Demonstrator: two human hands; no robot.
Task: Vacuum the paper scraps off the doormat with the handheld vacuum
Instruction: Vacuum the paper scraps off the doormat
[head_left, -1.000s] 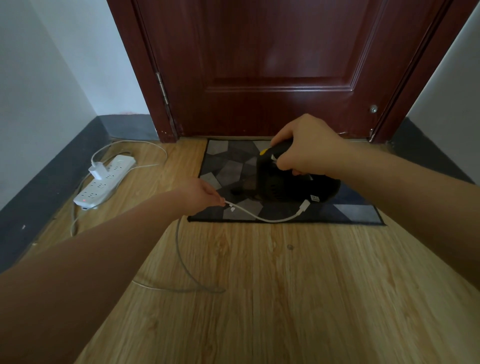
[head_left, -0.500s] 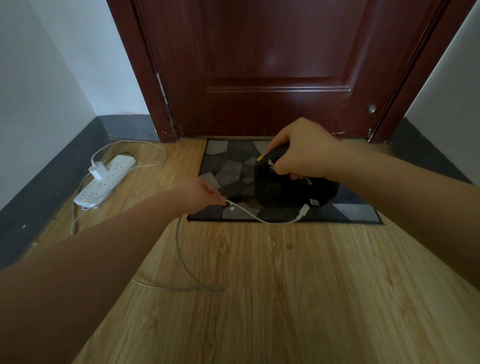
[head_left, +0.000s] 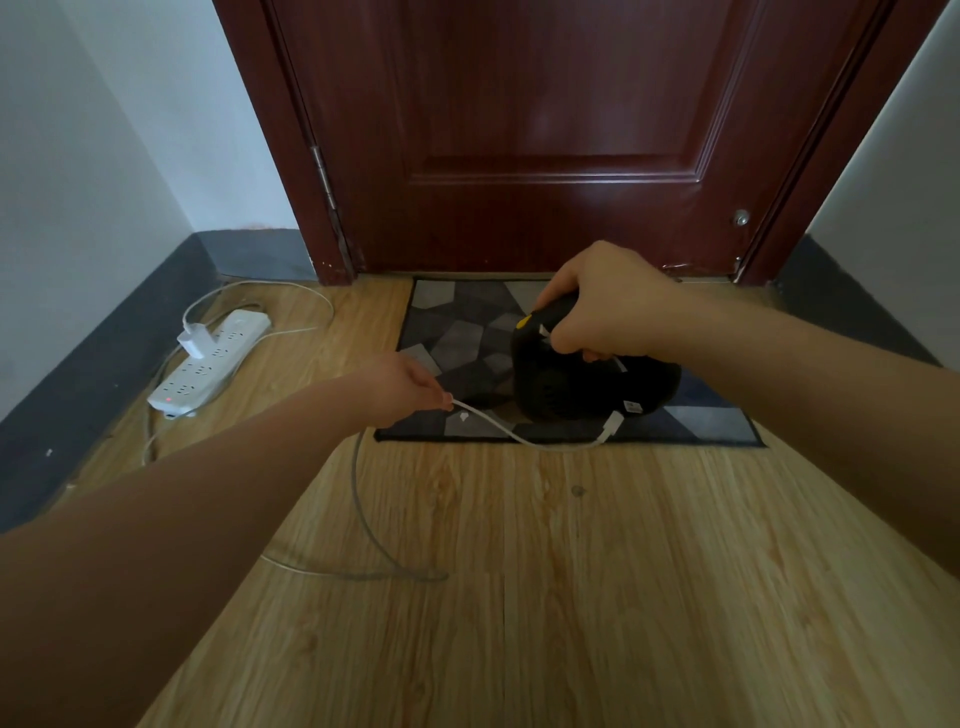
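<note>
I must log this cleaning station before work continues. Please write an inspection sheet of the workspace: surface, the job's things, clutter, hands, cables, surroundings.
Surface: wooden floor, with a patterned doormat against the door.
Job's things: black handheld vacuum over the doormat; one small pale paper scrap near the mat's front edge.
Clutter: nothing seen.
Hands: right hand grips the vacuum handle; left hand pinches the white cable.
Cables: the white cable's plug sits at the vacuum's rear and the cable loops across the floor; a white power strip carries a charger, its red light on.
Surroundings: dark red closed door, white walls, dark skirting.
</note>
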